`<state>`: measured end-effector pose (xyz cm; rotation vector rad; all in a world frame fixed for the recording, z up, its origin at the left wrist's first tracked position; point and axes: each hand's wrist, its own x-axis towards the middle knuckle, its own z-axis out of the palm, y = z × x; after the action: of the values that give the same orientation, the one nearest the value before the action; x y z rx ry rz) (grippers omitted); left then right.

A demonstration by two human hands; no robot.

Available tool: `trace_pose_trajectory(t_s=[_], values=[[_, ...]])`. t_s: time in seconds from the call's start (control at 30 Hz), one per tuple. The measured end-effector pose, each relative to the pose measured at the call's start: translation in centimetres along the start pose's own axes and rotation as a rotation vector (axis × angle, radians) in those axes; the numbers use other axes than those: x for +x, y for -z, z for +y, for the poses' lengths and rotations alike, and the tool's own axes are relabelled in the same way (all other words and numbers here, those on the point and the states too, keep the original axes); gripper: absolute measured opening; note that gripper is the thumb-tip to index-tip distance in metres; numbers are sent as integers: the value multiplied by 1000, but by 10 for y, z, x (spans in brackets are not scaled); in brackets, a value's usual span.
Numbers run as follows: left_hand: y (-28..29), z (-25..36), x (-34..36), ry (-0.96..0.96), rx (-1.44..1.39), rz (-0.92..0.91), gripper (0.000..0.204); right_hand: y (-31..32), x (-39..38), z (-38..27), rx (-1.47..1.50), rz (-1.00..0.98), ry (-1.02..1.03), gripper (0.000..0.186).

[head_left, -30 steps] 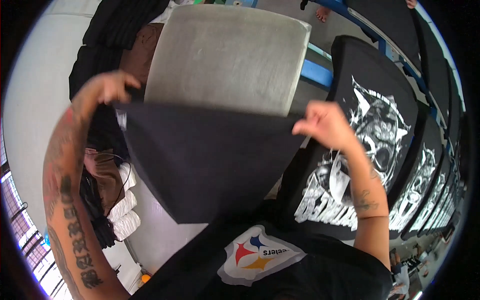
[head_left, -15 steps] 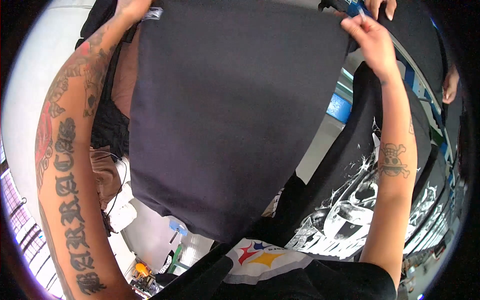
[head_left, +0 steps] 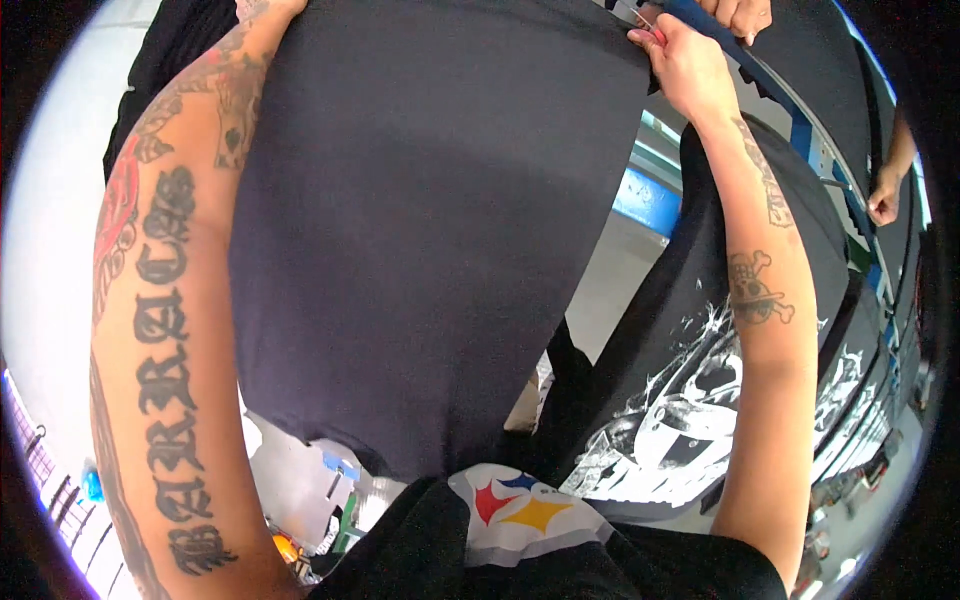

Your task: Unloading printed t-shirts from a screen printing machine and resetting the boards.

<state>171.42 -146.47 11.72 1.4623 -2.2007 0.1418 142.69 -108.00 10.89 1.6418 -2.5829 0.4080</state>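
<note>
Black fabric (head_left: 160, 65) lies heaped at the far left, on the near side of which a tattooed forearm runs up to the left hand (head_left: 272, 7). That hand is cut off by the far edge of the view, so I cannot tell how its grip stands. Filling the middle is a broad black cloth (head_left: 440, 230), spread from the far edge down to the wearer's shirt (head_left: 420, 530), its near hem loose and uneven. Should the two hands pull unequally, it could end up skewed or creased.

Right of it, past a blue bar (head_left: 648, 205), is a black garment with a white print (head_left: 690, 430). The cloth's right edge hangs near it; if that ink is wet, a swing or a brush of the forearm could smear it. The right hand (head_left: 692, 68) has a narrow grip, thumb and fingers pinching the cloth's far right corner; a weak pinch might slip. Farther right, another person's hand (head_left: 740, 14) is close enough to bump it.
</note>
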Motion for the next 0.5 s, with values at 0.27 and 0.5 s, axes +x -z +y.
trace_pose_trajectory(t_s=[0.27, 0.5], values=[[121, -80, -165, -294, -132, -188, 36, 21, -17, -23, 2, 21, -3, 24], [302, -220, -402, 172, -116, -493, 33, 109, -192, -61, 184, 39, 197, 17]])
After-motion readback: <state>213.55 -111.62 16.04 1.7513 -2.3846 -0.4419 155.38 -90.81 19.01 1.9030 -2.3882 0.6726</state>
